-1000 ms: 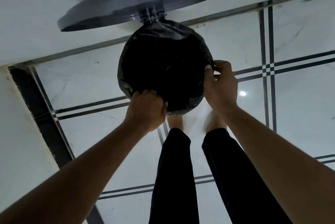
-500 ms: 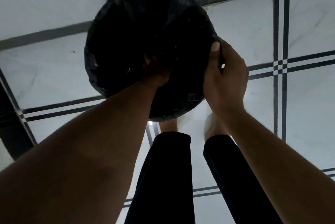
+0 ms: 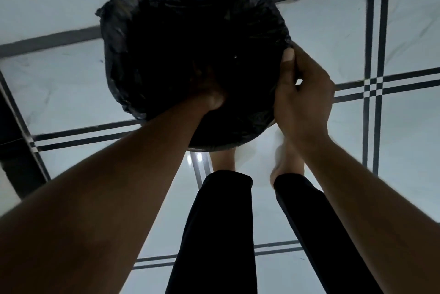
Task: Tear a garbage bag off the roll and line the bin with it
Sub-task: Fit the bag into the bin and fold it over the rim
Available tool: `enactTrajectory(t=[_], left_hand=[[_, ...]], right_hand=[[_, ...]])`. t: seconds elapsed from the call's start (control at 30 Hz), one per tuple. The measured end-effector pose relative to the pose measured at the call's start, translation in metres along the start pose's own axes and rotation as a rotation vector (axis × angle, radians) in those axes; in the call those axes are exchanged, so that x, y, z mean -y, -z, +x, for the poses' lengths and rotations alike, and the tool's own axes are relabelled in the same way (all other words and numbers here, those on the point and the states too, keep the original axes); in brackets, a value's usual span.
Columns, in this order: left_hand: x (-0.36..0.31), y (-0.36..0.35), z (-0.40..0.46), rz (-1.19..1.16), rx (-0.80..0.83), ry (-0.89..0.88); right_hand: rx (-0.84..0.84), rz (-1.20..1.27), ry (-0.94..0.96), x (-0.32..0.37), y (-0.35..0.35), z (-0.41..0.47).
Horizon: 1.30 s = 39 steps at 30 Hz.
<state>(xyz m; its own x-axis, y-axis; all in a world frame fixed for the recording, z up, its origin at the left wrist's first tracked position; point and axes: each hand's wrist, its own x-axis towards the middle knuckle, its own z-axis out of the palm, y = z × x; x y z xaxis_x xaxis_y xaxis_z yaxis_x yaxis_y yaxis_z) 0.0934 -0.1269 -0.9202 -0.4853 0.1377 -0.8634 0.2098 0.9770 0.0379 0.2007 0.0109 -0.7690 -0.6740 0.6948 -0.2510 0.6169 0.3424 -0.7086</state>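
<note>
Over the tiled floor, the right hand pinches the garbage bag against the bin rim to anchor it, while the left hand reaches inside, seemingly pressing plastic down, its grip too dark to judge.

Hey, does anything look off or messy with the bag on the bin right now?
Nothing damaged. The garbage bag is wrinkled and bunched unevenly over the rim, with a loose corner sticking out at the far left.

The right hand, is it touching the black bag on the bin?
Touching. The head view shows the right hand gripping the black bag at the bin's right rim, thumb pressed on the plastic.
</note>
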Motion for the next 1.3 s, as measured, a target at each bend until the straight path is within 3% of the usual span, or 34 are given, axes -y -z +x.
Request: enactTrajectory(t=[0.13,0.2,0.27,0.3,0.37,0.43,0.47,0.53,0.6,0.73,0.83,0.9,0.97,1.03,1.13,1.3], left_hand=[[-0.006,0.039,-0.111,-0.41,-0.169,-0.17],[0.001,0.042,-0.162,-0.651,-0.394,-0.208],[0.008,0.044,-0.205,-0.808,-0.639,-0.129],[0.01,0.045,-0.223,-0.914,-0.68,-0.017],[0.013,0.047,-0.247,-1.234,-0.611,0.326],[0.019,0.05,-0.253,-1.563,-0.341,0.694],[0.025,0.052,-0.253,-1.701,-0.19,0.786],[0.034,0.057,-0.251,-1.939,-0.011,0.762],[0.039,0.057,-0.243,-2.113,0.013,0.652],[0.042,0.059,-0.229,-2.234,0.02,0.627],[0.038,0.066,-0.222,-2.095,-0.095,0.763],[0.033,0.072,-0.216,-1.853,-0.366,0.889],[0.031,0.083,-0.216,-1.525,-0.735,0.714],[0.035,0.089,-0.213,-1.096,-0.937,0.374],[0.051,0.103,-0.192,-0.697,-0.956,0.124],[0.06,0.124,-0.156,-0.394,-0.787,-0.12]], right_hand=[[0.118,-0.051,-0.177,0.017,0.014,-0.005],[0.143,-0.049,-0.337,0.024,0.025,-0.01],[0.12,-0.008,-0.508,0.028,0.034,-0.015],[0.101,0.021,-0.591,0.029,0.035,-0.016],[0.102,0.065,-0.761,0.031,0.035,-0.021],[0.151,0.186,-0.914,0.025,0.032,-0.026],[0.182,0.279,-0.975,0.018,0.028,-0.028],[0.171,0.509,-1.081,-0.007,0.017,-0.029],[0.137,0.621,-1.165,-0.018,0.01,-0.027],[0.242,0.6,-1.056,0.046,0.022,-0.021],[0.268,0.557,-1.007,0.065,0.024,-0.01],[0.211,0.402,-0.979,0.067,0.023,0.0],[0.024,0.1,-0.818,0.064,0.02,0.008],[-0.064,-0.076,-0.49,0.068,0.02,0.012],[-0.006,-0.21,-0.058,0.077,0.019,0.024],[0.121,-0.451,0.342,0.079,0.002,0.049]])
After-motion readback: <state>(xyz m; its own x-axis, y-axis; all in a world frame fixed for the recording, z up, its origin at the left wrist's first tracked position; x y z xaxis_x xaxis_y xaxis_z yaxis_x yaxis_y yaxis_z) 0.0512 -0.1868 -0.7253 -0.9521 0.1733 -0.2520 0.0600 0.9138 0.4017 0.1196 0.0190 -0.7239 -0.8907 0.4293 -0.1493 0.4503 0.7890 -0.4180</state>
